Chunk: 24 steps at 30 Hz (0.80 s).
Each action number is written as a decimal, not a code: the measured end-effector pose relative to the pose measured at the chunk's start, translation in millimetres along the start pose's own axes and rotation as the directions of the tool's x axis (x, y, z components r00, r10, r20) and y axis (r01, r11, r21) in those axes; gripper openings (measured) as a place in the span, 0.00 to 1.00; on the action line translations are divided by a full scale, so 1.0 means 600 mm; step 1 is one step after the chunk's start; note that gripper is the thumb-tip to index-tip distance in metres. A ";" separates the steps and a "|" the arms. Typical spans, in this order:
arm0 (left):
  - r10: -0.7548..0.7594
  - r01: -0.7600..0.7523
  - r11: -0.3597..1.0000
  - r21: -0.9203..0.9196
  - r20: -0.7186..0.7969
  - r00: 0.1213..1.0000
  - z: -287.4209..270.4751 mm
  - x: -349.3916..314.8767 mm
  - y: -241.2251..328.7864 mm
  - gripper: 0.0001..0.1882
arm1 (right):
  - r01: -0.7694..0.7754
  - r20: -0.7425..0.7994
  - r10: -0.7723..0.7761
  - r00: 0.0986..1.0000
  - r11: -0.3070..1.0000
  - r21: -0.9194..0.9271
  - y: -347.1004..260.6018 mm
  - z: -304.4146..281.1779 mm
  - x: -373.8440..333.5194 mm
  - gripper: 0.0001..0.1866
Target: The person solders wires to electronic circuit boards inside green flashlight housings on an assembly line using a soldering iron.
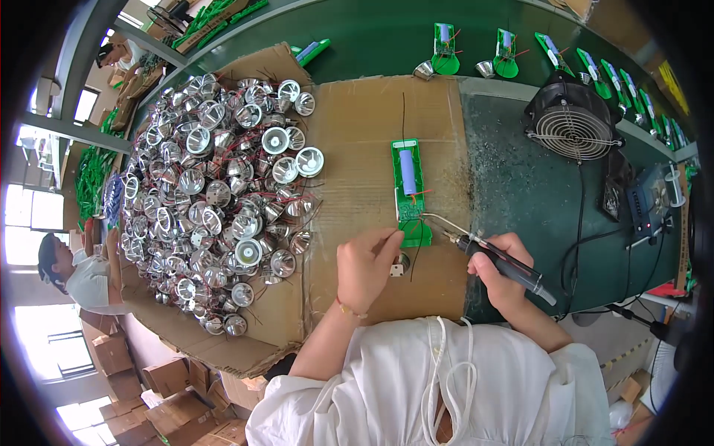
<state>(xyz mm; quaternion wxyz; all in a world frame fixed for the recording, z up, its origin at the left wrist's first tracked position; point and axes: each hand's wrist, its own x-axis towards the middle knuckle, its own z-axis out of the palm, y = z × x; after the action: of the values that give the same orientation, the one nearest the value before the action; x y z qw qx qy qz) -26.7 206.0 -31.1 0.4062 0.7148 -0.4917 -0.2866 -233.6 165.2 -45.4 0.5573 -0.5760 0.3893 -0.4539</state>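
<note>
A green plastic housing lies lengthwise on the cardboard in front of me. It carries a blue cylindrical battery, a small green circuit board and thin red and black wires. My left hand is closed in a pinch at the housing's near left edge; what the fingertips hold is too small to make out. Partly hidden beside those fingers is a small metal lamp cup. My right hand grips a black soldering iron. A thin curved metal tube on the iron reaches toward the board.
At left a cardboard box holds a heap of silvery lamp cups with wires. A black fan and a blue soldering station stand at right. More green housings line the far side. Other people sit at far left.
</note>
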 end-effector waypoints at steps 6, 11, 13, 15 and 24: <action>-0.040 0.045 0.998 0.053 -0.096 0.995 0.020 0.011 0.001 0.06 | -0.033 -0.025 0.032 0.999 0.999 -0.023 0.006 0.010 0.008 0.07; 0.036 -0.032 0.999 0.036 -0.115 0.993 0.023 0.016 -0.007 0.06 | -0.050 -0.024 0.050 0.998 0.999 0.001 0.005 0.017 0.017 0.07; 0.056 -0.051 0.998 0.034 -0.132 0.990 0.024 0.016 -0.009 0.05 | -0.066 -0.024 0.067 0.997 0.998 0.021 0.007 0.022 0.019 0.07; 0.044 -0.040 0.999 0.033 -0.131 0.990 0.024 0.017 -0.007 0.05 | -0.066 -0.052 0.068 0.996 0.997 0.043 0.008 0.024 0.021 0.08; 0.050 -0.044 0.998 0.047 -0.130 0.990 0.025 0.021 -0.005 0.06 | -0.142 -0.089 0.156 0.984 0.979 0.145 -0.002 0.022 0.019 0.08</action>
<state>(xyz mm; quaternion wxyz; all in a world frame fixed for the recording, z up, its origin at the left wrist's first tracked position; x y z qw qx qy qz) -32.8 190.2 -41.7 0.4284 0.7292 -0.4868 -0.2183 -217.5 158.2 -42.4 0.6083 -0.4818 0.4263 -0.4648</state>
